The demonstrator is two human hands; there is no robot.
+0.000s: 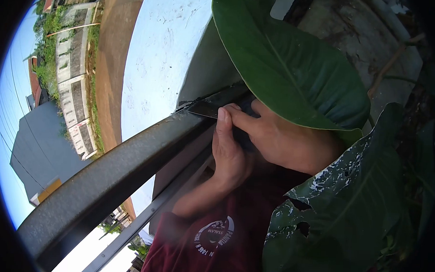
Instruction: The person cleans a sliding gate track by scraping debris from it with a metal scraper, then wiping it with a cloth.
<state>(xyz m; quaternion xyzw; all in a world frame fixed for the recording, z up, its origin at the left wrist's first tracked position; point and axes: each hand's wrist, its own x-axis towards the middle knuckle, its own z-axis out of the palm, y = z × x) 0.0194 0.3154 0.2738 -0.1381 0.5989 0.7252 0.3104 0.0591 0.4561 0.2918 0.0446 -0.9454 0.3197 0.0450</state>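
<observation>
1. The left hand (pixel 229 153) is closed narrowly on a dark flat piece (pixel 206 108), its thumb pressed upright against the near end.
2. The right hand (pixel 287 138) sits just beside it, one finger laid across the tip of the left thumb. Whether it holds the piece cannot be told.
3. The dark flat piece sticks out from the grip, its far end lying on the top of a grey metal rail (pixel 106 180).
4. A large green leaf (pixel 292 66) hangs directly over the grip and covers the back of the right hand.
5. A speckled leaf (pixel 350 188) with holes lies over the right wrist.
6. Below the grip is a maroon shirt (pixel 228 242) with a round white print.
</observation>
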